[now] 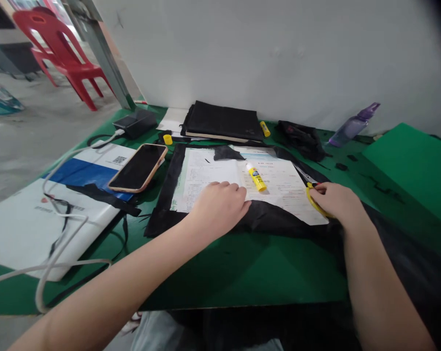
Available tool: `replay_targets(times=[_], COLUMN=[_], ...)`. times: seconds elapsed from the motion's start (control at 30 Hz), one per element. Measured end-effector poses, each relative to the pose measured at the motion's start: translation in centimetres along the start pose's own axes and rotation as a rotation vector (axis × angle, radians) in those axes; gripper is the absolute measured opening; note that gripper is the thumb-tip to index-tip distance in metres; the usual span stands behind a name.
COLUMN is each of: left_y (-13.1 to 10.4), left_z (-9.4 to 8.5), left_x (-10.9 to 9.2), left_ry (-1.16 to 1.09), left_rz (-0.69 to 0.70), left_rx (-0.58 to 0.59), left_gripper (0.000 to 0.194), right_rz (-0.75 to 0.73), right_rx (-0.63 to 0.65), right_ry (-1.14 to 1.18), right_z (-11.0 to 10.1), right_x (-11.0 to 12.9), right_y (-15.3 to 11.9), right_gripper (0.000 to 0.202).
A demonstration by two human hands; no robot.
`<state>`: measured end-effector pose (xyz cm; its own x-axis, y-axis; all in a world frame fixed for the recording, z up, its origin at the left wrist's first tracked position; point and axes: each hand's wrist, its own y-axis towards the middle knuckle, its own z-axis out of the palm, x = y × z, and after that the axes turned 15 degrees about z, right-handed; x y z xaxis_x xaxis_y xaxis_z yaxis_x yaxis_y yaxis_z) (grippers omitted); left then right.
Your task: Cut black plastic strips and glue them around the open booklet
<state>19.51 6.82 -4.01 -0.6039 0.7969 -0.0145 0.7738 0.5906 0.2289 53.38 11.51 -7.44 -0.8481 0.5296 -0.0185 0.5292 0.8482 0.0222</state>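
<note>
An open printed booklet (275,170) lies on a larger black sheet (160,222), whose border shows around it. My left hand (222,204) is closed at the near edge, its thumb and curled fingers gripping the black sheet, which is raised beside the thumb. My right hand (333,200) is shut on yellow-handled scissors (317,204) at the booklet's right edge; the blades point away from me. An uncapped yellow glue stick (257,178) lies on the right page. A loose black scrap (227,152) rests at the top of the pages.
On the left lie a phone (140,168), a white-and-blue book (33,214), a white cable (61,243) and a black adapter (136,123). Behind are a yellow cap (167,139), a black-covered book (222,119), crumpled black material (300,139), a purple spray bottle (354,126) and a green board (413,170).
</note>
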Motion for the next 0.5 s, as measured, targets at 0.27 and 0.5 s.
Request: replay_targets(times=[0.27,0.5], left_y=[-0.9,-1.2], left_z=[2.1,2.6], left_x=[1.8,2.7], left_ry=[-0.072,-0.085], left_rz=[-0.062,-0.119], left_rx=[-0.141,-0.172], left_gripper=[0.035,0.036], right_rz=[0.082,0.163], right_rx=[0.025,0.068], right_ry=[-0.015,-0.021], right_z=[0.5,1.0], right_x=[-1.5,-1.3], right_y=[1.0,1.8], right_gripper=[0.054,0.065])
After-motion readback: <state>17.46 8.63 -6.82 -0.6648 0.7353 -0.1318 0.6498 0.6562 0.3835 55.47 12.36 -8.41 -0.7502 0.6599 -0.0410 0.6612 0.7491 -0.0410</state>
